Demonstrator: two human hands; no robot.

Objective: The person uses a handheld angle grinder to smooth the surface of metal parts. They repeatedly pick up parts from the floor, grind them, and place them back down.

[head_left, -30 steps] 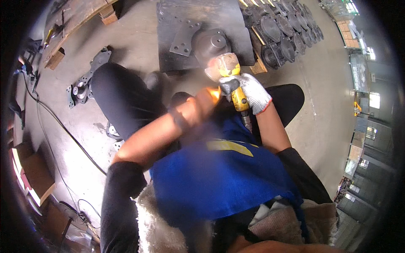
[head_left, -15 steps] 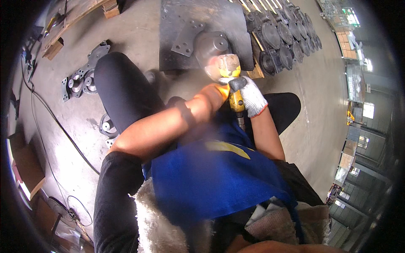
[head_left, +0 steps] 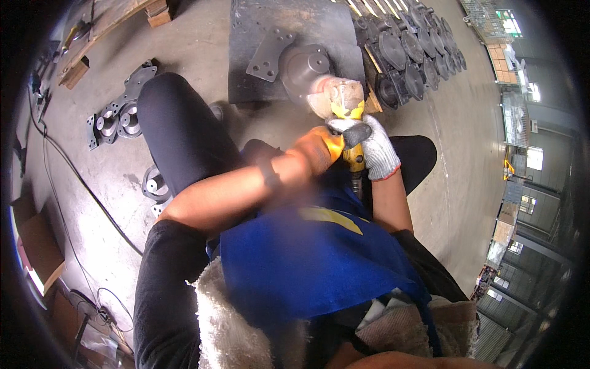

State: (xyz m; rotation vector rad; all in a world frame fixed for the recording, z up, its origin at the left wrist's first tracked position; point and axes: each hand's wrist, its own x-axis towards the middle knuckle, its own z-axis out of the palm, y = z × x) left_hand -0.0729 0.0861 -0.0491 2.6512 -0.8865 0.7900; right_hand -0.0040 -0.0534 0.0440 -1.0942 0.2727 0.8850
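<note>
Yellow grinder (head_left: 348,111) shifted rightward along the round dark casting (head_left: 300,69) since the earlier frame, orange-gloved left hand (head_left: 318,149) and white-gloved right hand (head_left: 380,150) closed around it, casting on a dark surface (head_left: 335,29), beside a drilled plate (head_left: 270,54).

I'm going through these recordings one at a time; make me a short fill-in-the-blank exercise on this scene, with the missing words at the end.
1. The left hand and right hand are on a power tool whose painted body is ____.
2. The knit glove on the right hand is mostly ____.
3. In the picture, the plate with holes lies to the ____ of the round metal part.
4. The blue apron bears a ____ mark.

Missing words: yellow; white; left; yellow.
</note>
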